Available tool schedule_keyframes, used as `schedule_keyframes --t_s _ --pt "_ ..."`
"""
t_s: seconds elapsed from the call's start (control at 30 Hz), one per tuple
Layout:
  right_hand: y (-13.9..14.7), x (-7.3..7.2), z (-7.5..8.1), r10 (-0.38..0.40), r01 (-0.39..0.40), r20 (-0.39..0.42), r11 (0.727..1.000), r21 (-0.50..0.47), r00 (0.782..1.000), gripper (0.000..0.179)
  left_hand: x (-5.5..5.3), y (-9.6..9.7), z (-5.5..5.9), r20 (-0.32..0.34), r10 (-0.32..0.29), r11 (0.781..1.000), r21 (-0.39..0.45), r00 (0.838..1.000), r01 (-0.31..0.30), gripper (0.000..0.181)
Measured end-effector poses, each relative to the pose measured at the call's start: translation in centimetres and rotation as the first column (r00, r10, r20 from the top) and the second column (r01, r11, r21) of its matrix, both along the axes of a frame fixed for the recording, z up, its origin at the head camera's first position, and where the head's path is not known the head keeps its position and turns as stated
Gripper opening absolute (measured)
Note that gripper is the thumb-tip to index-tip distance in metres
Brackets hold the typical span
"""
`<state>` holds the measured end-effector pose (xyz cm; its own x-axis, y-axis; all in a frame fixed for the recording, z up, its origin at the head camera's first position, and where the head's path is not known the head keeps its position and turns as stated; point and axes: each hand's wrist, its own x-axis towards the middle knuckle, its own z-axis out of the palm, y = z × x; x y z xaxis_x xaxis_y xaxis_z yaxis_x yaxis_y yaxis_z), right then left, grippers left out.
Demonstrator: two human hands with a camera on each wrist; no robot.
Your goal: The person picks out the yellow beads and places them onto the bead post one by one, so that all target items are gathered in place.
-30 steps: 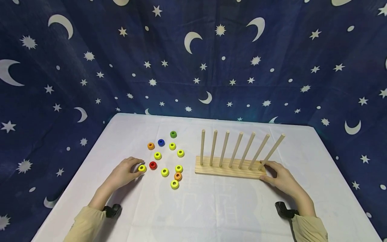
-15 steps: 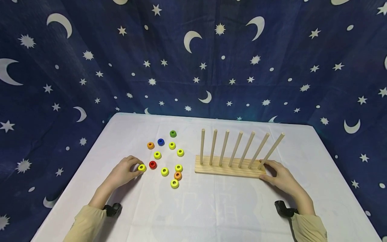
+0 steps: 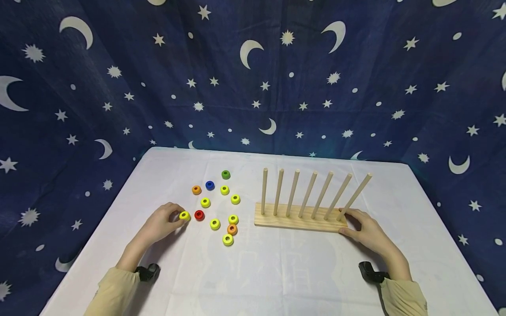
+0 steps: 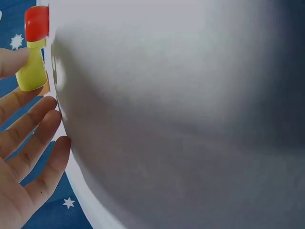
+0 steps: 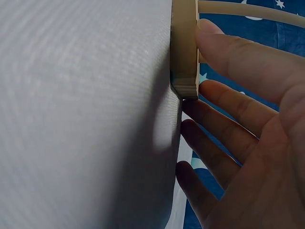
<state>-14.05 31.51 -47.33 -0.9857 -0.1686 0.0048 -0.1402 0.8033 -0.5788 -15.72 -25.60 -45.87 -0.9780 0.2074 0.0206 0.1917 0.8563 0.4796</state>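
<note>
My left hand [image 3: 161,223] pinches a yellow ring bead [image 3: 184,216] between thumb and index finger, the other fingers spread in the left wrist view. That yellow bead [image 4: 31,71] looks lifted slightly from the cloth. Just right of it lies a red bead [image 3: 199,215]. At the right, my right hand [image 3: 370,231] holds the end of a wooden peg stand [image 3: 300,222], thumb at its front corner and index finger round the end. In the right wrist view the thumb [image 5: 224,45] lies against the wooden base [image 5: 184,47]. Several bare upright pegs [image 3: 293,193] rise from the stand.
Loose beads lie left of the stand: several yellow ones [image 3: 205,202], a green [image 3: 225,174], a blue [image 3: 210,185] and two orange, one [image 3: 196,190] farther back and one [image 3: 232,229] nearer. A white cloth [image 3: 253,281] covers the table; a dark starry curtain [image 3: 221,87] hangs behind.
My left hand has raised the yellow bead slightly from where it lay, its thumb and finger now tight on it. The right hand and the peg stand have stayed in place.
</note>
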Motion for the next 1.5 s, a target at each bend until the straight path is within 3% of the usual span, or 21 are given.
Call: schedule_keyframes --t_s 0.23,0.6,0.93,1.5 --pt "0.0 -0.1 -0.1 0.009 -0.009 -0.025 1.000 -0.010 1.000 0.063 -0.2 -0.2 0.3 0.036 0.047 0.994 0.101 0.998 -0.051 0.023" --pt "0.0 0.0 -0.2 0.013 -0.014 -0.025 1.000 -0.008 1.000 0.064 -0.7 -0.1 0.8 0.054 0.085 0.985 0.148 0.995 -0.092 0.026" --pt "0.0 0.0 -0.4 0.014 -0.014 -0.026 1.000 0.001 1.000 0.064 -1.4 0.9 1.4 0.007 0.120 0.970 0.210 0.993 -0.118 0.028" --pt "0.0 0.1 -0.3 0.016 -0.016 -0.043 1.000 0.000 0.999 0.063 -2.8 3.6 2.6 -0.051 0.223 0.905 0.381 0.973 -0.188 0.026"
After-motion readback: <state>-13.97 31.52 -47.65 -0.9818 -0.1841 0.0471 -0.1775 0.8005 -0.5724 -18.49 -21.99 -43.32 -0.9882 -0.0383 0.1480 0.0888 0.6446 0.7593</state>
